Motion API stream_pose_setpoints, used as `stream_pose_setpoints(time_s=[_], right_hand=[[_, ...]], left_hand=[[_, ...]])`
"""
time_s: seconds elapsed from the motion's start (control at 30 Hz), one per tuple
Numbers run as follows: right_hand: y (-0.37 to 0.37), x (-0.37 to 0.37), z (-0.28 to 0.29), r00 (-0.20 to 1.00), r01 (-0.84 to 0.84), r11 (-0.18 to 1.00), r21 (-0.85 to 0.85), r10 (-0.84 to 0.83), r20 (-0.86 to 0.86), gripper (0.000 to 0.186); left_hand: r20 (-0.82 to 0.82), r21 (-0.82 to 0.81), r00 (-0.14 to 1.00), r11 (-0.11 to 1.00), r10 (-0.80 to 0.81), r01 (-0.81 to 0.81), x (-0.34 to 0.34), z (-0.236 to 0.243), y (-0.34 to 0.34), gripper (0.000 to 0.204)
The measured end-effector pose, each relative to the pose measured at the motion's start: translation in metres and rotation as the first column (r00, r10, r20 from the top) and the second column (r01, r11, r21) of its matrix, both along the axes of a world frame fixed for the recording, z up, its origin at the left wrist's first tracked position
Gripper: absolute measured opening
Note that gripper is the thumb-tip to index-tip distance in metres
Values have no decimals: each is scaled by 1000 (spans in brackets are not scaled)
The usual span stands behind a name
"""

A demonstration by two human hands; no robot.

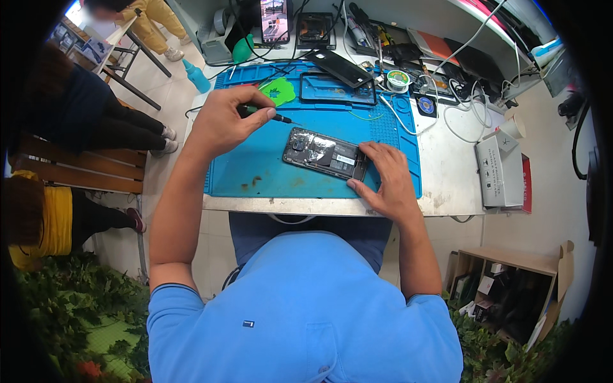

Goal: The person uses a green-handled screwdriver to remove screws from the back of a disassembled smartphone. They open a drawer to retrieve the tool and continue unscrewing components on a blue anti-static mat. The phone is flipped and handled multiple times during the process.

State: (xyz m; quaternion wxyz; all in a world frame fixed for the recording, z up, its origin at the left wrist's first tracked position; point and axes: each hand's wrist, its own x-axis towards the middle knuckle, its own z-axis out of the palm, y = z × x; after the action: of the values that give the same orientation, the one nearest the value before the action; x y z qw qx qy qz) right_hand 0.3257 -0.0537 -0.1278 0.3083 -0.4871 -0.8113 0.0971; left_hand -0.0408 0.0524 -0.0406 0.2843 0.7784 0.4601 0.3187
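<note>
A smartphone with its back off lies on the blue repair mat, its dark inner parts and a pale label showing. My right hand grips the phone's right end, thumb on the near edge and fingers on the far one. Between the fingers and thumb of my left hand is a screwdriver with a dark and green handle. Its thin tip points right, just beyond the phone's upper left corner and apart from it.
Behind the phone lie a black phone frame, a dark back cover and a green leaf-shaped piece. A solder spool and white cables are at the right. A blue bottle stands left; a white box stands right.
</note>
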Motion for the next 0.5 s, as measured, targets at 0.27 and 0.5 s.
stream_pose_setpoints(time_s=[0.27, 0.5], right_hand=[[1, 3, 5, 1000, -17, 1000, -23, 16, -13, 76], [2, 2, 4, 1000, -24, 1000, -10, 24, -13, 77]], left_hand=[[81, 168, 950, 936, 301, -311, 13, -51, 35, 14], [-187, 553, 943, 823, 275, -130, 6, -87, 61, 11]])
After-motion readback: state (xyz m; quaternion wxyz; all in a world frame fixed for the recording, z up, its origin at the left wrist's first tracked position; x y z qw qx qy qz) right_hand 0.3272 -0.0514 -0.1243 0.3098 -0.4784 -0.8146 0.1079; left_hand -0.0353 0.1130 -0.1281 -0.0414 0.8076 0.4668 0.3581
